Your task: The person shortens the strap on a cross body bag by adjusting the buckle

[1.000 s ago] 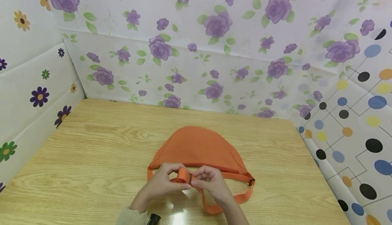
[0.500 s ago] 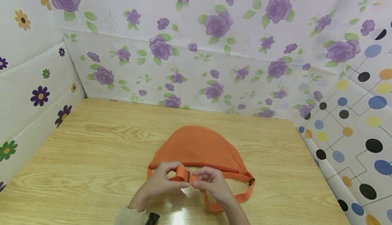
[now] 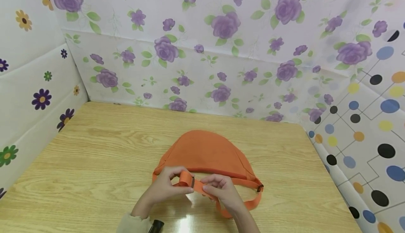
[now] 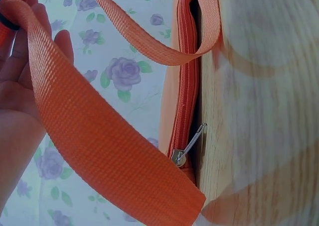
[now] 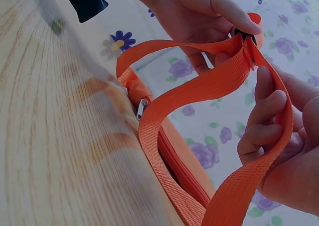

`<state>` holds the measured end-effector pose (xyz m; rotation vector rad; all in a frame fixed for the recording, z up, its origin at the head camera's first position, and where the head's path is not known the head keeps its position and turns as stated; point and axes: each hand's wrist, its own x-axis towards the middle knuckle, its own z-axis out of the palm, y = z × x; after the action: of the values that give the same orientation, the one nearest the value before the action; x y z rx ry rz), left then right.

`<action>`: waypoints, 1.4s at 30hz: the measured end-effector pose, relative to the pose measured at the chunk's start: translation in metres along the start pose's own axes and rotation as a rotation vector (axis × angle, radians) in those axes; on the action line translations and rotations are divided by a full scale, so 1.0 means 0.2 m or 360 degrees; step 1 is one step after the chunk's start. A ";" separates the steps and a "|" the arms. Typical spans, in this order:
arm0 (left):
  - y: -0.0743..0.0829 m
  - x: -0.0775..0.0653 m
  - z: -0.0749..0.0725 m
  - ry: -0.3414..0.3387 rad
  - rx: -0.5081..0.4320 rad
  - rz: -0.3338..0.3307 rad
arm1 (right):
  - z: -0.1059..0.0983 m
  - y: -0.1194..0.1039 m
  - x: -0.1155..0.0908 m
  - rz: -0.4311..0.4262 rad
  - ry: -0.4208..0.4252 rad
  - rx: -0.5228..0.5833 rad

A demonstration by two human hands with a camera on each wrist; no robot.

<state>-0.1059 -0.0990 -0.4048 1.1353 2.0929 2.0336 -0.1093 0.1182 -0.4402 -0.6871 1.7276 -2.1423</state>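
Your right hand (image 3: pixel 224 192) now sits farther from your left hand (image 3: pixel 165 185), its fingers pinching orange webbing strap (image 3: pixel 199 186) four o'clock of the slider buckle (image 3: pixel 193 182) your left fingers hold.

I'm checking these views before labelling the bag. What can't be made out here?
Buckle: head view, too small to see how the strap threads through it.
Zip pull: head view, not visible, apparently behind the left hand.
Underside of the bag: head view, hidden by the bag itself.
Black object beside the sleeve: head view, cut off by the bottom edge.
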 end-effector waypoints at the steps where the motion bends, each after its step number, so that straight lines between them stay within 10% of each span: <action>1: 0.00 0.00 0.00 0.0001 -0.0001 -0.0001 | 0.00 0.00 0.00 0.0007 0.0008 0.0000; 42: 0.00 0.02 0.03 -0.0044 -0.0012 0.0032 | 0.05 -0.03 0.03 0.0039 0.0080 0.0051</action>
<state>-0.1062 -0.0925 -0.4041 1.1807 2.0678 2.0206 -0.1078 0.1078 -0.4324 -0.6051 1.7140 -2.1834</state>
